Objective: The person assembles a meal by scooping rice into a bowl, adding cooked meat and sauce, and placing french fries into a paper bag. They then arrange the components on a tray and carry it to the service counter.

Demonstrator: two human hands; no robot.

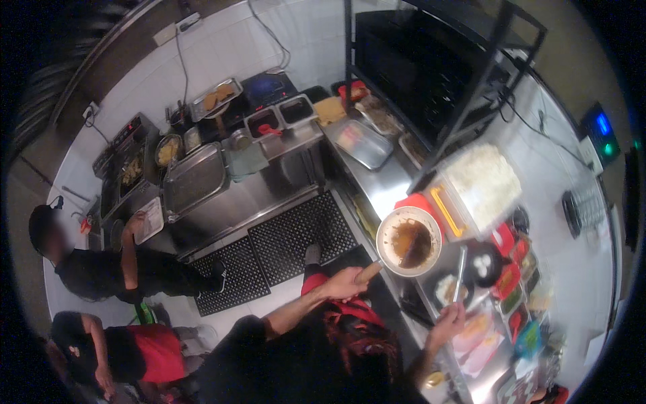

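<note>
My left hand (344, 283) is closed around the handle of a pale saucepan (383, 237). Brown sauce (412, 242) covers part of the pan's inside, darker toward one side. In my right hand (447, 324) is a long metal utensil (461, 269), perhaps a spoon; its exact kind is unclear. It reaches across a dark dish with white rice (444, 288) and some brown sauce on it. Just beyond sits a dark bowl (494, 276) with several white, egg-like pieces.
A large clear tub of white food (494, 182) stands behind the pan. Red containers (506, 281) line the right side. Wrapped pink-and-white packets (481, 353) lie near my right hand. At left, two people (94, 269) (121, 350) stand near the fryer counter (235, 192).
</note>
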